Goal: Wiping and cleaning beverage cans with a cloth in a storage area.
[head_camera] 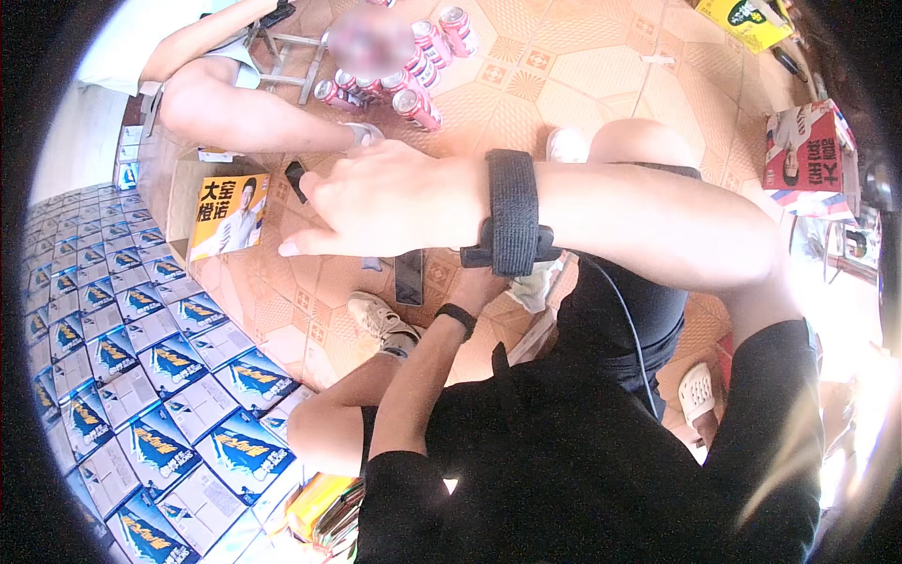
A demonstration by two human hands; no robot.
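My right hand reaches across in front of me, back upward, with a wide black strap and a small dark device at the wrist. Its thumb stands apart and its fingers look partly bent; the palm side is hidden. Just past the fingertips is a small dark object; whether they touch is unclear. My left hand lies lower, behind the right wrist, with most of its fingers covered. A black band circles that wrist. Beside it, on the tiles, rests a flat dark rectangular object.
Red drink cans stand beside a metal stool and another person's leg. Blue-and-white cartons fill the left. A yellow printed carton stands nearby; a red box is at right. A thin cable hangs by my leg.
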